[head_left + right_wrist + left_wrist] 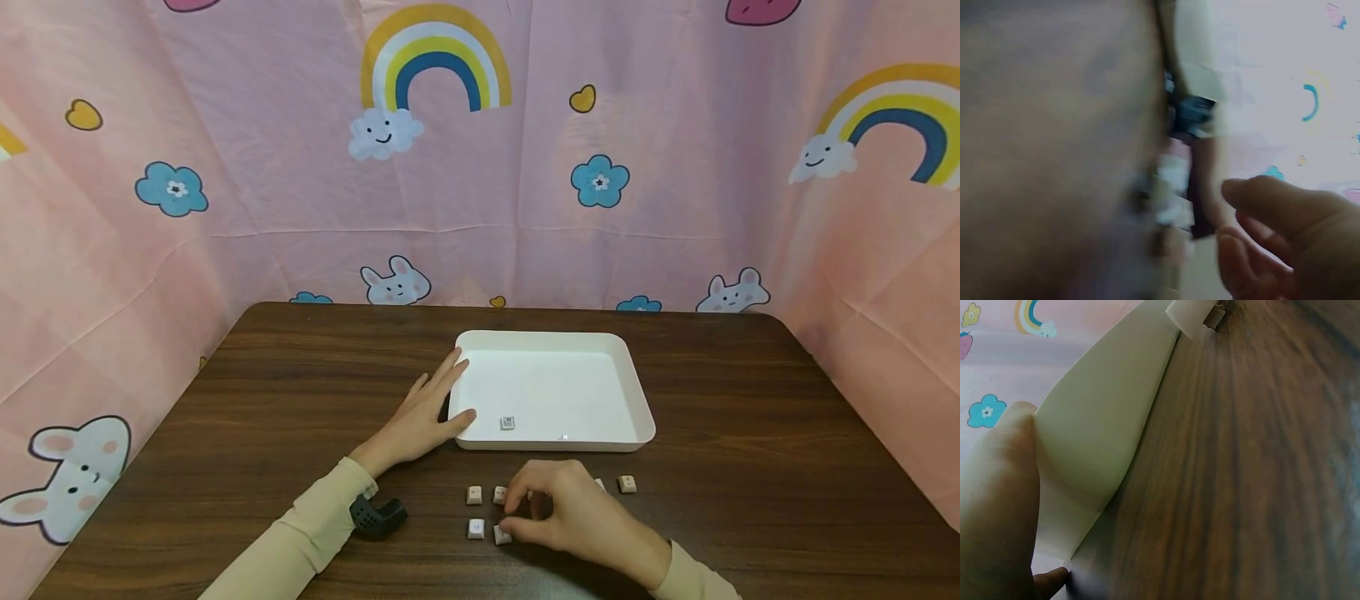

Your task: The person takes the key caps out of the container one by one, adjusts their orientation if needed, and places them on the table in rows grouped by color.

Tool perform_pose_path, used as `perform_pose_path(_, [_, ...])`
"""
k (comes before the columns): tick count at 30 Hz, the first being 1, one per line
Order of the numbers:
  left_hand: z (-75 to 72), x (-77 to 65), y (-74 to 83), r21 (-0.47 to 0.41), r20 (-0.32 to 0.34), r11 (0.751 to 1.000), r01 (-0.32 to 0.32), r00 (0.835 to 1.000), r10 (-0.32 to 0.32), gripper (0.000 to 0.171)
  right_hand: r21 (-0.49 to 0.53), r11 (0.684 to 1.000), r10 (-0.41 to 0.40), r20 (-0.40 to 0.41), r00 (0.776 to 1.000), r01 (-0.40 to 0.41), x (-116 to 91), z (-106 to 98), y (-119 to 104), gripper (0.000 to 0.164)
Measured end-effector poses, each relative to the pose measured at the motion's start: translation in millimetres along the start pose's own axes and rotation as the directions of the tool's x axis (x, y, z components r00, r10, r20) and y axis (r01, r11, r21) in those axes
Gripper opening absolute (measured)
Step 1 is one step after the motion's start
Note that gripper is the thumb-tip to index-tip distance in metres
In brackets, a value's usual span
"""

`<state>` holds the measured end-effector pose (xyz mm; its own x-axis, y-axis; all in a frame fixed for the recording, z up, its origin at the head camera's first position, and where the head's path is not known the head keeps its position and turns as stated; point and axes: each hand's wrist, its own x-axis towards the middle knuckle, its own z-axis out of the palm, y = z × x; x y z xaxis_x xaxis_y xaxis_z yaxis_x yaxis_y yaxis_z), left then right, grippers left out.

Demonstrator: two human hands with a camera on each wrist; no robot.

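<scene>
My left hand rests at the left side of a shallow white tray, fingers stretched along its edge and thumb over the near left corner. In the left wrist view the thumb lies against the tray's outer wall. One small keycap lies inside the tray near its front. My right hand is bent over small keycaps in front of the tray, thumb tip right at a slightly turned keycap. In the right wrist view a gap shows between thumb and fingers.
Several pale keycaps stand on the dark wooden table, among them one at the left, one behind it and one at the right. A black wrist device sits on my left wrist. A patterned curtain hangs behind.
</scene>
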<state>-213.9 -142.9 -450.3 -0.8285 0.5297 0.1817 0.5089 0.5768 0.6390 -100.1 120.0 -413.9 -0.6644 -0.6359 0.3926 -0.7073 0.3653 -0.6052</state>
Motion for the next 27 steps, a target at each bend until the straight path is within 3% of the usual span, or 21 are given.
perform_pose_path(6, [1.3,0.6,-1.7,-0.003,-0.009,1.000,0.000,1.000,0.000,0.081,-0.004,0.991,0.130,-0.168,0.977,-0.133,12,-23,4,0.016])
perform_pose_path(15, [-0.3,-0.3,-0.5,0.005,-0.009,1.000,0.001,1.000,-0.001,0.081,-0.091,0.970,0.199,-0.223,0.954,-0.224,23,-33,25,0.018])
perform_pose_path(19, [-0.4,-0.3,-0.4,0.004,0.000,1.000,0.009,1.000,-0.009,0.081,-0.115,0.959,0.239,-0.161,0.958,-0.259,31,-30,33,0.031])
perform_pose_path(24, [0.6,0.0,-1.0,0.011,0.009,1.000,0.009,1.000,-0.009,0.081,-0.172,0.935,0.324,0.057,0.944,-0.311,36,-24,40,0.075])
perform_pose_path(27, [0.2,0.4,-1.6,0.013,0.006,1.000,0.002,1.000,-0.003,0.080,-0.249,0.925,0.325,0.137,0.936,-0.286,36,-20,42,0.087])
